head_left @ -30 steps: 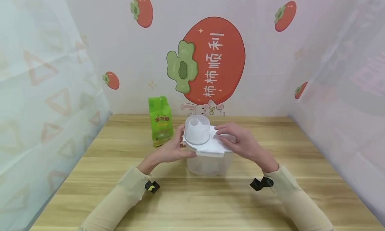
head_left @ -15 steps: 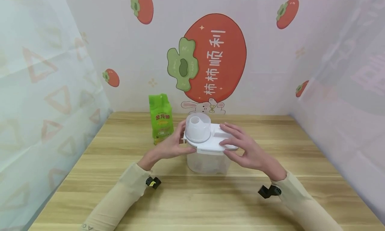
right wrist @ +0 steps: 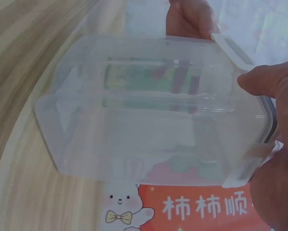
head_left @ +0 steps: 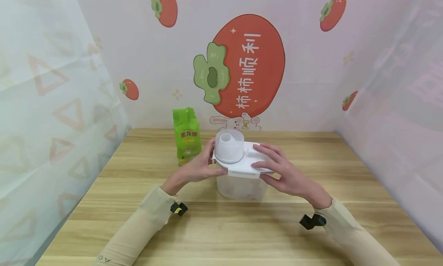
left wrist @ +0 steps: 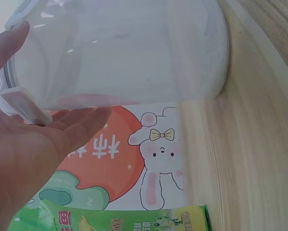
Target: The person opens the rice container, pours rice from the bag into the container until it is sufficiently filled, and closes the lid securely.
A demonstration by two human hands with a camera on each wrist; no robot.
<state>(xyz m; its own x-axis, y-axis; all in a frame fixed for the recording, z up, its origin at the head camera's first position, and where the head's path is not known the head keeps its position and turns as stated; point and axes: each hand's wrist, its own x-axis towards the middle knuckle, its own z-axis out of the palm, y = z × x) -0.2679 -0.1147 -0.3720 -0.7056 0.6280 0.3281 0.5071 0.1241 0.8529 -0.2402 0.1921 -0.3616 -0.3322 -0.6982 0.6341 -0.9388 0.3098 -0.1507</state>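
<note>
A see-through plastic storage container (head_left: pixel 241 187) stands on the table, its white lid (head_left: pixel 251 163) on top and side clips visible. An upturned clear measuring cup (head_left: pixel 229 146) sits on the lid's left part. My left hand (head_left: pixel 196 166) holds the container's left end near the rim, thumb at the front and fingers around the far side. My right hand (head_left: pixel 285 171) grips the lid's right end, fingers over the top and thumb (right wrist: pixel 261 79) against the front, just below the rim. Inside the container, no contents can be made out.
Left of the container and a little behind it, a green packet (head_left: pixel 187 137) stands upright on the wooden table (head_left: pixel 221 235). A printed cloth backdrop (head_left: pixel 297 104) rises behind the table, with cloth walls on both sides.
My right hand has drawn its fingers back from the lid's recess to the right edge, with the thumb now at the front. The left hand keeps its hold. The view shifted slightly.
</note>
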